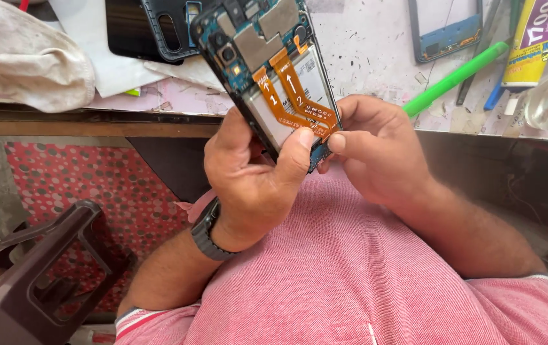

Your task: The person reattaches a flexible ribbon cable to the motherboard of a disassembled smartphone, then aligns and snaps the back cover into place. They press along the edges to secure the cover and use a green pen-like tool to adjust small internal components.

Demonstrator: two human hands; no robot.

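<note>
Above the lap, near the bench edge: one opened smartphone with exposed blue circuit board, silver shields and two orange flex ribbon cables (pixel 274 70), back cover off, tilted with its top toward the far side. Left hand (pixel 251 172), curled shut around the phone's lower left edge, thumb pressed on the ribbon ends; black wristwatch (pixel 207 233) on that wrist. Right hand (pixel 376 150), fingers folded, thumb tip touching the phone's bottom right corner beside the left thumb. Far left on the worn white workbench (pixel 363 57): crumpled off-white cloth (pixel 24 57). Far centre: black phone back cover (pixel 168 29). Far right: blue-rimmed phone frame (pixel 445 29), green plastic rod (pixel 456 78), yellow glue tube (pixel 533 41). Near left, below the bench: dark brown plastic stool (pixel 37 268) on red dotted flooring (pixel 101 185).
</note>
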